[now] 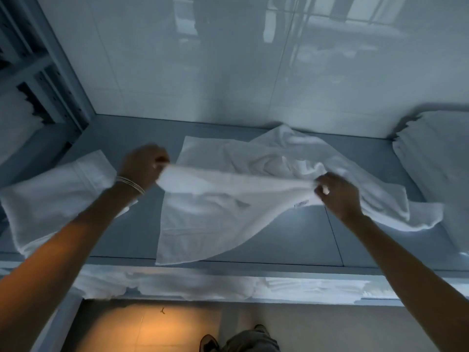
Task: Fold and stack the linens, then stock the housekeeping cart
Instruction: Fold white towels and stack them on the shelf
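A white towel (pixel 210 212) hangs stretched between both hands above the grey shelf top (pixel 291 240). My left hand (pixel 142 166) pinches its left upper corner. My right hand (pixel 337 191) pinches the right upper corner, next to a small label. The towel's lower part drapes onto the shelf top and reaches its front edge. Behind it lies a crumpled white linen (pixel 284 153), spread toward the wall. A folded white towel (pixel 58 191) lies at the left, partly under my left forearm.
A stack of folded white linens (pixel 439 158) stands at the right by the glossy wall. More linens (pixel 228 285) fill the shelf below. A metal rack (pixel 33 80) rises at the left. The floor and my shoe (pixel 210 344) show below.
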`<state>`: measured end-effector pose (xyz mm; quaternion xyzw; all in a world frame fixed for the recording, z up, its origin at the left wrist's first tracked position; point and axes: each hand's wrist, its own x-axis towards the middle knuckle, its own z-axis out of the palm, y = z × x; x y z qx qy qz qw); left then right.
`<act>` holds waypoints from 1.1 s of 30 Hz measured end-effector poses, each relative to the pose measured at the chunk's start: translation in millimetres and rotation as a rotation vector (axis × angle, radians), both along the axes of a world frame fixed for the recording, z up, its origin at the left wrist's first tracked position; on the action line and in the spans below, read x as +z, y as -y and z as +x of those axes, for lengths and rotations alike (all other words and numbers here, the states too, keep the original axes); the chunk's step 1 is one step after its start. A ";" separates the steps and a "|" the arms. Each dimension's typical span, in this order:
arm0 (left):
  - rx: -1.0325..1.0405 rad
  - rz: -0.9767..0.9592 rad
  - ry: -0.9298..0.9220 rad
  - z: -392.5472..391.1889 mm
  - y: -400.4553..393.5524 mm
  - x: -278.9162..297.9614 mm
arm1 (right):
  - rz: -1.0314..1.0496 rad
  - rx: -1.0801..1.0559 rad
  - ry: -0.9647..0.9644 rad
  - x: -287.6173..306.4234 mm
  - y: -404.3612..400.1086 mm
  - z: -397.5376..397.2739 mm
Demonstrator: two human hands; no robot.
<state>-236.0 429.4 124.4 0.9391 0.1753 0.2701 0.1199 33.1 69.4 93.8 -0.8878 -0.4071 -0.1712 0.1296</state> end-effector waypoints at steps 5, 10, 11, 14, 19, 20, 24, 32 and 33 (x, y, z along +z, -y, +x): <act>-0.027 0.190 0.141 -32.6 -9.8 -13.0 | 0.123 0.183 0.258 10.3 5.4 -9.5; -0.188 0.053 -0.357 -62.6 18.5 -123.3 | -0.340 0.158 -0.160 -55.7 19.8 -12.5; -0.189 -0.003 -0.478 -64.7 25.5 -140.7 | -0.408 0.105 -0.226 -63.3 20.5 -14.3; -0.090 -0.083 -0.745 -68.1 37.0 -167.5 | -0.489 0.017 -0.316 -78.1 17.7 -12.6; -0.078 -0.009 -0.880 -68.2 29.7 -164.3 | -0.526 -0.047 -0.546 -88.9 9.1 -5.7; -0.063 -0.009 -0.887 -69.1 26.7 -161.5 | -0.494 -0.050 -0.580 -91.5 7.4 -7.4; 0.032 -0.015 -0.842 -83.1 8.4 -152.8 | -0.080 0.019 -0.576 -96.3 -4.6 -25.1; 0.058 -0.132 -0.796 -104.6 20.5 -161.4 | -0.095 0.146 -0.548 -143.1 -8.3 -69.4; 0.058 -0.135 -0.793 -104.9 19.2 -159.2 | -0.089 0.150 -0.528 -145.5 -7.4 -69.0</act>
